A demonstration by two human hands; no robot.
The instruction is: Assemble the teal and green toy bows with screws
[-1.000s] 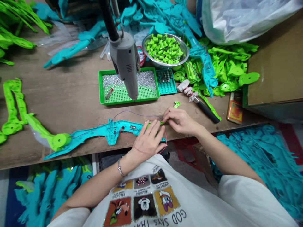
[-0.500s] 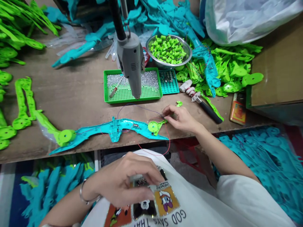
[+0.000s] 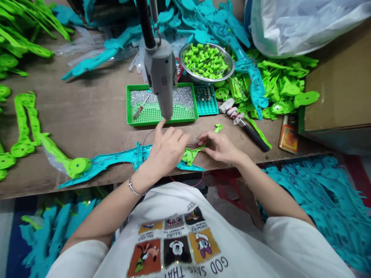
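A long turquoise plastic shell (image 3: 107, 159), shaped like a bow, lies along the table's front edge. Over its middle is my left hand (image 3: 169, 148), fingers apart and index finger stretched forward; its thumb is hidden. My right hand (image 3: 222, 146) has thumb and fingers closed on thin wire at the tip of a green plastic piece (image 3: 189, 155), which sits on the shell's right end. A red wire (image 3: 199, 181) loops below the table edge. At the shell's left end rests a green part with a round drum (image 3: 80, 166).
A grey electric screwdriver (image 3: 161, 77) hangs above a green tray (image 3: 145, 119) of screws. Behind are a turquoise tray (image 3: 206, 102) and a steel bowl (image 3: 210, 80) of green parts. A black-handled tool (image 3: 255, 137) lies to the right, near a cardboard box (image 3: 339, 88).
My left hand has moved from in front of my shirt forward onto the shell's middle. The right hand stays at the green piece, its fingers slightly shifted.
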